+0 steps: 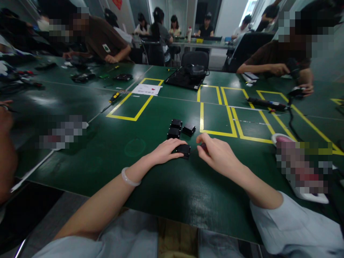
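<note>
My left hand (166,151) rests on the green table, with its thumb and fingers closed around a small black block (184,151). To the right of that block, my right hand (219,152) is closed in a pinch. Something small and dark shows between its thumb and fingers, too little of it to name. Just beyond my hands lie more black blocks: two in a column, the farther block (176,124) and the nearer block (173,133), and a tilted block (189,129) beside them.
Yellow tape outlines (219,133) mark the table (172,190). A white tray (309,197) lies right, a yellow-black screwdriver (114,97) left, a paper sheet (146,89) and a black panel (185,77) farther back. A black tool with a cord (267,104) is right. Other people work around.
</note>
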`<state>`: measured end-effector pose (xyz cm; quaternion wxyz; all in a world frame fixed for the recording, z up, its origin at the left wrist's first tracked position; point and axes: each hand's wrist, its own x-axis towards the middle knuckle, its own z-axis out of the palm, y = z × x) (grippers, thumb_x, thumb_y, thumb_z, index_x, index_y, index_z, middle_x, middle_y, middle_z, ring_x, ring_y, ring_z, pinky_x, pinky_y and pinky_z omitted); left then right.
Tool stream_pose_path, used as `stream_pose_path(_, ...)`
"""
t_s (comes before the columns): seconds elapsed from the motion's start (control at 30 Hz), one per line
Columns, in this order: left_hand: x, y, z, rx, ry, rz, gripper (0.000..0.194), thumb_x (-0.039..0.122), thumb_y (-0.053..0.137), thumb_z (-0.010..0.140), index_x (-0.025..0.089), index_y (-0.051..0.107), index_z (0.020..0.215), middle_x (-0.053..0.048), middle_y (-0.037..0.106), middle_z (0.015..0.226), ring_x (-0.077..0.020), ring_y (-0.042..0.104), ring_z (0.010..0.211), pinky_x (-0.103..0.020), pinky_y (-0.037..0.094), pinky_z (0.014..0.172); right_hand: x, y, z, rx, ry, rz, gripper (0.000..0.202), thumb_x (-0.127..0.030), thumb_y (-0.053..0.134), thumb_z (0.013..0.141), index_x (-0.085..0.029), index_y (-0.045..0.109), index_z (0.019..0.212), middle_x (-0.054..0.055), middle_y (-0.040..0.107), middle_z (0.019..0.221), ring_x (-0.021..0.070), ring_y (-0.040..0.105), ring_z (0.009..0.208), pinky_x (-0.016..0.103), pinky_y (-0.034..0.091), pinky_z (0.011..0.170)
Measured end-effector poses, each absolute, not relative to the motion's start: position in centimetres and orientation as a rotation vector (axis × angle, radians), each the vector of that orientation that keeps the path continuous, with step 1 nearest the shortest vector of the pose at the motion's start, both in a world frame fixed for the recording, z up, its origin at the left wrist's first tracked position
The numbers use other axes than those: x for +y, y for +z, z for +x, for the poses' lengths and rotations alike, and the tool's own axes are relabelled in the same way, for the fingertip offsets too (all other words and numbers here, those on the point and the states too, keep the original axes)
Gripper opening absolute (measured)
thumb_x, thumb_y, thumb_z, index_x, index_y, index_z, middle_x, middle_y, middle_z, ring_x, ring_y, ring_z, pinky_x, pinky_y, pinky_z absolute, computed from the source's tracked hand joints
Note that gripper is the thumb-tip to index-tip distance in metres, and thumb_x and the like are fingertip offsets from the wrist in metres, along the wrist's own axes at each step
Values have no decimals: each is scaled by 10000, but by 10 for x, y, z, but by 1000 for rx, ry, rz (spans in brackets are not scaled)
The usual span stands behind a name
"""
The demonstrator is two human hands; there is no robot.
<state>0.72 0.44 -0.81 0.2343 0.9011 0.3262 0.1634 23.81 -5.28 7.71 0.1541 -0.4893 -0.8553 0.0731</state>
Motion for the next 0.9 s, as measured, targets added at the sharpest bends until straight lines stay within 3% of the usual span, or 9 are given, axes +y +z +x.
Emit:
stream_pose_path(0.23,3,-7,7,893,451,2466,416,424,521,935,251,462,1308,-62,564,1263,-243,520,1119,-368,389,970,-52,77,238,-2484,206,-1419,228,-407,379,949,-199,473,965,24,610,751,165,553,654,266,315,579)
stream_pose_path(0.47,4,-8,8,905,461,2454,409,432,534,926,252,481,1290,-62,566,1254,-242,522,1121,-367,392,974,-52,76,238,-2464,179,-1414,154,-272,382,923,-188,470,1017,26,621,776,154,545,643,263,316,585)
stream_pose_path(0.73,3,-8,8,901,469,2458,423,431,535,927,255,467,1306,-60,568,1254,-242,524,1115,-366,397,967,-51,74,240,-2479,182,-1406,224,-390,375,952,-195,482,974,32,629,767,166,554,655,264,311,585)
stream_pose_path(0.9,4,-10,7,908,465,2459,423,437,539,923,253,478,1298,-62,570,1245,-239,528,1105,-366,398,963,-51,75,239,-2473,189,-1406,180,-305,343,951,-189,471,1002,40,632,776,167,565,664,262,320,586)
